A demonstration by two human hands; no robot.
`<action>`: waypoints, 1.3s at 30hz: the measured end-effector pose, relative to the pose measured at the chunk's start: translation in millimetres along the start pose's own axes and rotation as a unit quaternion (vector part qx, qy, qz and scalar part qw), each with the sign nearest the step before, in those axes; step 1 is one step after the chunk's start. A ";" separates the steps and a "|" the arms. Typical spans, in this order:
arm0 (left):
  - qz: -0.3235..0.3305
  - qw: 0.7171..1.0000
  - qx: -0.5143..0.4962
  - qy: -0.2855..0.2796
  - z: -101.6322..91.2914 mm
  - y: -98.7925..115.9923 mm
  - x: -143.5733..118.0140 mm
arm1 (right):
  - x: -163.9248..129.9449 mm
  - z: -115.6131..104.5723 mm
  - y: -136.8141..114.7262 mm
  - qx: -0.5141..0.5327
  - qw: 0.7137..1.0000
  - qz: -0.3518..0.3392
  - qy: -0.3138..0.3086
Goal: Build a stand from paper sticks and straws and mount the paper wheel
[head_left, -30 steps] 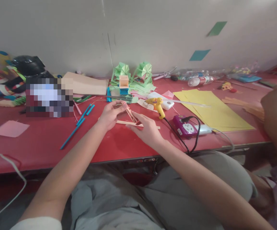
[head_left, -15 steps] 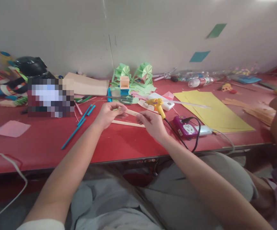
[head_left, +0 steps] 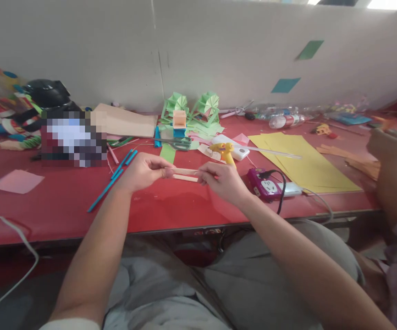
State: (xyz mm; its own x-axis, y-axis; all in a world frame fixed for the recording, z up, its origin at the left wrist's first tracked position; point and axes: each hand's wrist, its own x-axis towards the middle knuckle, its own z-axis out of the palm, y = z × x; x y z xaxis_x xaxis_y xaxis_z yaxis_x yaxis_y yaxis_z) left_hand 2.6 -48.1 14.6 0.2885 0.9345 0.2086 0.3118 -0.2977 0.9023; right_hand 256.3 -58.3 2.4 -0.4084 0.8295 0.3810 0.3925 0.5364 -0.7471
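Note:
Between my two hands stretches a thin pale peach paper strip (head_left: 184, 171), nearly level above the table. My left hand (head_left: 143, 172) pinches its left end between thumb and fingers. At the right end, the fingertips of my right hand (head_left: 221, 181) are closed on it. A second pale strip (head_left: 186, 178) lies on the red table (head_left: 171, 208) just below the held one, partly hidden by my right hand. Behind my right hand sits a yellow glue gun (head_left: 226, 153) with a clear glue stick (head_left: 274, 151) poking out of its back.
Blue paper sticks (head_left: 107, 188) lie left of my left hand. Scissors (head_left: 178, 143) and green folded paper models (head_left: 207, 107) stand farther back. To the right are a purple power socket (head_left: 269, 185) with cables, yellow sheets (head_left: 308, 165) and a co-worker's hand (head_left: 391, 146).
My left hand has moved left and down, turning the strip from slanted to nearly level. The co-worker's hand at the right has come more into view.

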 end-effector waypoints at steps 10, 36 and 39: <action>0.022 0.996 0.031 0.080 14.2 11.8 -40.6 | 3.4 -6.8 -5.7 0.038 0.996 -0.003 -0.086; 0.135 0.970 0.075 0.189 44.8 -17.6 -49.3 | -16.5 -4.7 -8.3 -0.040 0.997 -0.048 -0.052; 0.125 0.970 0.092 0.186 44.1 -16.5 -49.6 | -15.9 -6.6 -9.6 -0.048 0.995 -0.054 -0.067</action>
State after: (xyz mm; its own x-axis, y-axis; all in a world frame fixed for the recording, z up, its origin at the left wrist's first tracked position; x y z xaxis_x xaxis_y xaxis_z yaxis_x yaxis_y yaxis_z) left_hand 23.1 -98.1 -27.3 0.0389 0.8245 0.5645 0.4409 -0.5211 0.7307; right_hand 264.5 -75.6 7.1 -0.5558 0.7419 0.3750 0.4149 0.6384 -0.6483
